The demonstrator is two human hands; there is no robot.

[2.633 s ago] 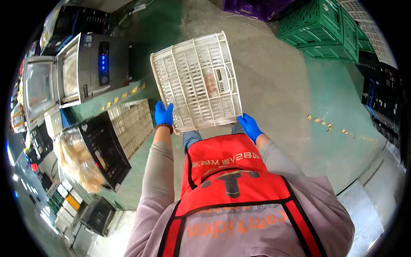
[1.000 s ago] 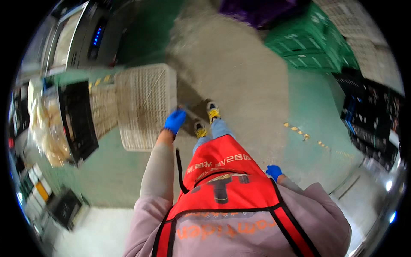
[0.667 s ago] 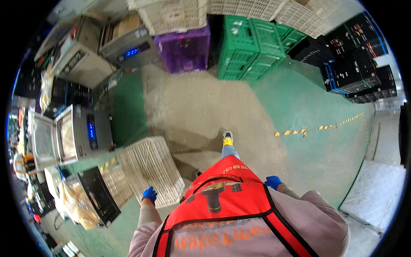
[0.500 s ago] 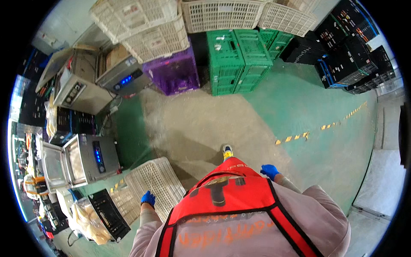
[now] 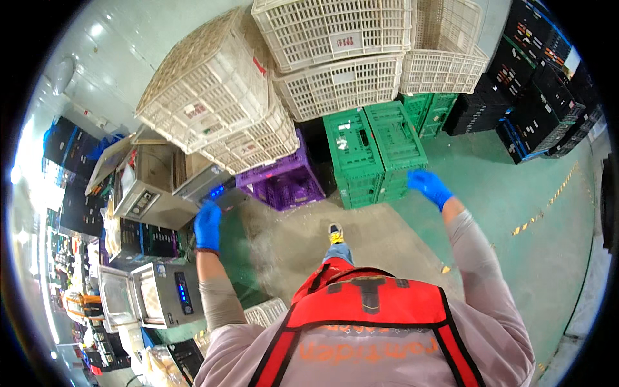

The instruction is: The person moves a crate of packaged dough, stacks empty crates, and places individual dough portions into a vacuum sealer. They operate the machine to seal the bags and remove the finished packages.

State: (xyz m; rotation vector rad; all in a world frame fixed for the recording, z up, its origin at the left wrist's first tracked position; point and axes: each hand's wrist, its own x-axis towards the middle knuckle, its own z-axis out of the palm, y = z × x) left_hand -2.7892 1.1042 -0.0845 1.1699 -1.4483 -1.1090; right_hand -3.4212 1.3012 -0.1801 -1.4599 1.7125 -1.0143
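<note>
My left hand (image 5: 207, 226), in a blue glove, is raised out in front on the left. Its fingers point away from me with nothing in them, in front of a steel machine with a blue display (image 5: 217, 192). My right hand (image 5: 430, 186), gloved in blue too, reaches forward on the right with fingers stretched out and holds nothing. In the picture it overlaps the right edge of the green crates (image 5: 377, 155); I cannot tell whether it touches them. White lattice crates (image 5: 345, 84) are stacked on the green ones, and more white crates (image 5: 213, 97) on a purple crate (image 5: 284, 184).
Black crates (image 5: 538, 109) stand stacked at the far right. Another steel machine (image 5: 171, 293) with its lid up stands at the left, and a white crate (image 5: 265, 311) lies on the floor (image 5: 380, 242) by my left arm. A yellow-black line (image 5: 548, 209) marks the right.
Both my hands have risen and moved forward from beside my body. I have come closer to the stacked crates, and the white floor crate is now mostly behind my arm.
</note>
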